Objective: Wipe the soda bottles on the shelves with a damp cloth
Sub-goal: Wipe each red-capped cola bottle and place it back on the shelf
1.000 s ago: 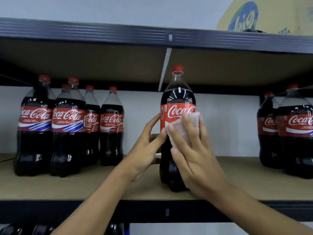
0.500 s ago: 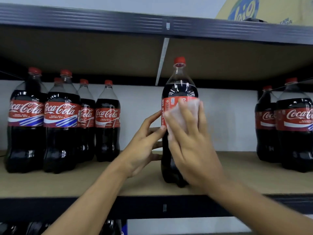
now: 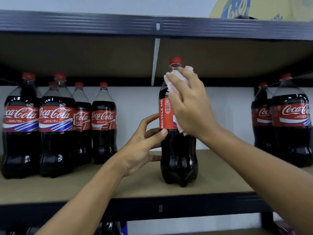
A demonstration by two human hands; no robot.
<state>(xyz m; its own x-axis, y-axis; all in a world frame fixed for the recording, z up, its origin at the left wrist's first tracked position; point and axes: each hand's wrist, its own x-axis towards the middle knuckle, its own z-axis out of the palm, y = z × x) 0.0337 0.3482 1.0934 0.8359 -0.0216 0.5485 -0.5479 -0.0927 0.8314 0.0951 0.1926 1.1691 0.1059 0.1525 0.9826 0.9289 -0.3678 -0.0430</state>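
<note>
Presently, head view: eight cola bottles on the shelf [image 3: 118, 189]. Five stand at left [image 3: 55, 133], one half hidden behind. Two stand at right [image 3: 291, 133], and the centre bottle [image 3: 177, 158] stands near the front edge. Labels read "Coca-Cola"; the centre one shows "RECYCLE ME"; the smaller print is illegible. One pink cloth [image 3: 171, 82] is largely covered by the right hand [image 3: 191, 107], which clamps it against the centre bottle's shoulder. The left hand [image 3: 140, 150] grips that bottle just below its label.

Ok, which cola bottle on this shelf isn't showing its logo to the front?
The lone middle bottle gripped by the left hand, with the cloth on its neck. Its label reads RECYCLE ME, while the side bottles show the script logo.
</note>
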